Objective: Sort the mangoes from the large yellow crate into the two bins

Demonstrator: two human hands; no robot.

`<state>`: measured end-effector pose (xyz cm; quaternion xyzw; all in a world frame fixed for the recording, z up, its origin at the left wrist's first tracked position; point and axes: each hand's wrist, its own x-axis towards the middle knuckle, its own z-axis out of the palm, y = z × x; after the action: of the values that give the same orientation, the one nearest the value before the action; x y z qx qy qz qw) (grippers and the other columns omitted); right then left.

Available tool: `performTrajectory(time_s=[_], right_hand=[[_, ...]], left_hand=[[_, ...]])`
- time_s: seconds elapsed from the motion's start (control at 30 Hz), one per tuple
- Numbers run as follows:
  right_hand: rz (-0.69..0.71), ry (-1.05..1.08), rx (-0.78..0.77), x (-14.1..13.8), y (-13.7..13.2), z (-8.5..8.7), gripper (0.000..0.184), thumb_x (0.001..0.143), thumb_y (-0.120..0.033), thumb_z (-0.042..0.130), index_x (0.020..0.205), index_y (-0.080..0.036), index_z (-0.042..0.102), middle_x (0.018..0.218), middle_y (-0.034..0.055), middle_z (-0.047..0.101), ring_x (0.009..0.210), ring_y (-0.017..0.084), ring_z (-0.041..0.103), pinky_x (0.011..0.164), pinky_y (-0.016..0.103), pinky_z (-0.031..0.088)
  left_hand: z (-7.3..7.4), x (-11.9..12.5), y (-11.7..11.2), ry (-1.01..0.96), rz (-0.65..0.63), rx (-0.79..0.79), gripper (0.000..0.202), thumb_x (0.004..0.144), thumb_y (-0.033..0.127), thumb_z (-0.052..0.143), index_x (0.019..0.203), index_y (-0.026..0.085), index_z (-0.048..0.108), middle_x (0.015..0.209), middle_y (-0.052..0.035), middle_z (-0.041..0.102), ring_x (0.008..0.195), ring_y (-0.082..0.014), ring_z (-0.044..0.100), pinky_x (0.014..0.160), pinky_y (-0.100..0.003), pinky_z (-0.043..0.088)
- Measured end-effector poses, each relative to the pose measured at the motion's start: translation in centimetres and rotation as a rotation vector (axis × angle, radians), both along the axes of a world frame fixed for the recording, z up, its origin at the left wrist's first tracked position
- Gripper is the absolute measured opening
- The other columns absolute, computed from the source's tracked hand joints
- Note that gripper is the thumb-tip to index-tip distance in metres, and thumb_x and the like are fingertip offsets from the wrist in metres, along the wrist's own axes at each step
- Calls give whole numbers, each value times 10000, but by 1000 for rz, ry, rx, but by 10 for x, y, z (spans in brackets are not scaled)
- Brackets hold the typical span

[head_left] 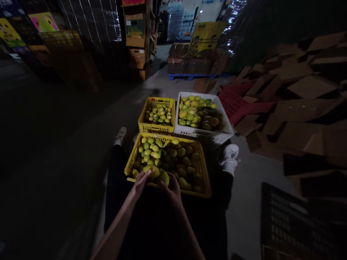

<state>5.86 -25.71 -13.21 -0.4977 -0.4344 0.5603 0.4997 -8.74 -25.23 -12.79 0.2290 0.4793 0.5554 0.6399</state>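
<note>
Both hands are over the near edge of a yellow crate [204, 169] full of yellow-green lemons [155, 155]. My left hand [141, 182] is closed on a yellow lemon [153, 171]; whether it holds more than one I cannot tell. A greener lemon [163, 178] sits in my right hand [173, 187], whose fingers curl round its far and right sides. The two held lemons are close together, almost touching. The right half of the crate lies in shadow, so the fruit there shows dimly.
Beyond stand a smaller yellow crate [157, 129] and a white crate [189, 133], both with lemons. My shoes [230, 157] flank the crates. Flattened cardboard boxes [292, 130] and a red crate [235, 101] pile up on the right, with a dark crate [284, 216] nearer. A blue pallet [189, 76] stands behind.
</note>
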Motion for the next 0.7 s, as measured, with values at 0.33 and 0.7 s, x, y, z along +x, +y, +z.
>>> performTrajectory(time_s=[0.33,0.7], right_hand=[[51,-91,108,16,3,6,528,649,-354,768,1094,-237,507,1030,45,622,924,218,607,774,328,508],[-7,-236,423,13,6,9,505,652,-247,775,993,-269,403,1048,29,569,928,185,602,784,337,502]], left_hand=[[11,-16,-14,553,-259,182,558,490,290,851,1010,160,695,1009,-89,696,968,-280,610,919,-438,458],[22,-16,-9,646,-80,385,556,589,292,813,1117,214,660,1139,-86,594,1104,-246,549,976,-388,418]])
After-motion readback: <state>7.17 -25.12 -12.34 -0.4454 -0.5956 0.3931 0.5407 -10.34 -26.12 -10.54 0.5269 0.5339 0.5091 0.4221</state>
